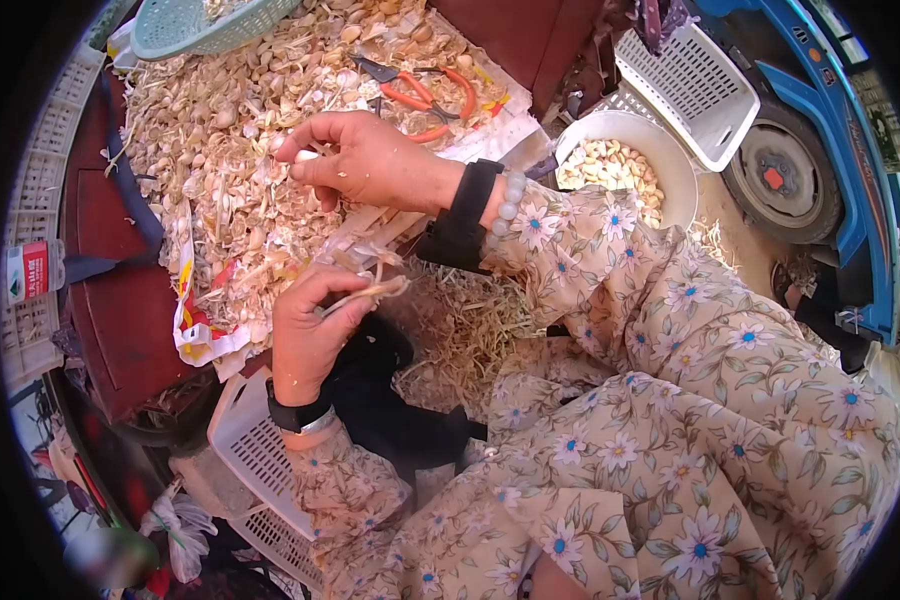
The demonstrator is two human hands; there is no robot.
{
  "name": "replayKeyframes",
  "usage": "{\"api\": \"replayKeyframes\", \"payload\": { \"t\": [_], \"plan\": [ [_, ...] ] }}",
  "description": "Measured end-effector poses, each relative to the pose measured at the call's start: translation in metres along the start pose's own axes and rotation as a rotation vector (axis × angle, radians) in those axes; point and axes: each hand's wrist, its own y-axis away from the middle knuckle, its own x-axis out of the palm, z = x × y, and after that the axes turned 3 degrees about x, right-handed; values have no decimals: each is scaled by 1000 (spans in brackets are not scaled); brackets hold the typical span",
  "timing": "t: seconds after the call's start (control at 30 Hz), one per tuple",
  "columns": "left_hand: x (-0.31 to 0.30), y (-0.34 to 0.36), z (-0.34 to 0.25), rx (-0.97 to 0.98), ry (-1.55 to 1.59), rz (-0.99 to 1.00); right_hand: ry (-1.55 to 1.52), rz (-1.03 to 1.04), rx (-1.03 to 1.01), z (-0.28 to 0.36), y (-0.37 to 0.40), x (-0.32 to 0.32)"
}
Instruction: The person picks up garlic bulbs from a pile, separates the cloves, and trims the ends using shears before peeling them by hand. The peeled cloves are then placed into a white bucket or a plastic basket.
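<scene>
Pinched between the thumb and fingers of my left hand [310, 325] is a dry garlic stalk [378, 288] with papery skin on it. My right hand [355, 160] hovers over the garlic heap [220, 165], its fingers curled toward the thumb around a small pale garlic clove [318, 149], partly hidden. Loose cloves, skins and bits of stalk make up the heap. Beyond my right hand, orange-handled pruning shears [420, 100] lie on the pile, close to a second orange-handled tool [432, 132].
A white bucket [677, 150] of peeled cloves stands right of my right forearm, near a white plastic basket [690, 90]. At the upper left is a green basket [185, 30]. Straw [470, 330] covers the ground below; another white basket [255, 450] stands beside my left forearm. A blue vehicle's wheel [782, 170] is at right.
</scene>
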Motion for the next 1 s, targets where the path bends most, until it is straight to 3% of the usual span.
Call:
{"api": "replayKeyframes", "payload": {
  "t": [0.13, 0.23, 0.3, 0.33, 0.43, 0.47, 0.57, 0.7, 0.87, 1.0],
  "plan": [
    [1, 1, 9, 121, 8, 235, -143, 148, -27, 9, 2, -1],
    [-3, 4, 10, -117, 389, -173, -6, 267, -39, 19, 11, 3],
    [-6, 2, 12, -57, 594, -317, 170, 308, -67, 22, 17, 6],
    [-8, 2, 9, -36, 704, -341, 109, 357, 32, 21, 19, 10],
    [-9, -1, 10, -63, 801, -349, 334, 373, -340, 10, 19, 14],
    [-9, 0, 13, -77, 826, -340, 310, 357, -345, 9, 17, 16],
    [-6, 0, 10, -110, 799, -393, 387, 342, -91, 24, 23, 10],
    [-4, 0, 3, -103, 776, -442, 385, 299, -102, 21, 22, 9],
    [-4, 1, -13, -107, 977, -380, 472, 318, -177, 32, 27, 12],
    [1, 0, -3, -133, 1132, -416, 426, 337, -122, 33, 27, 14]
  ]
}}
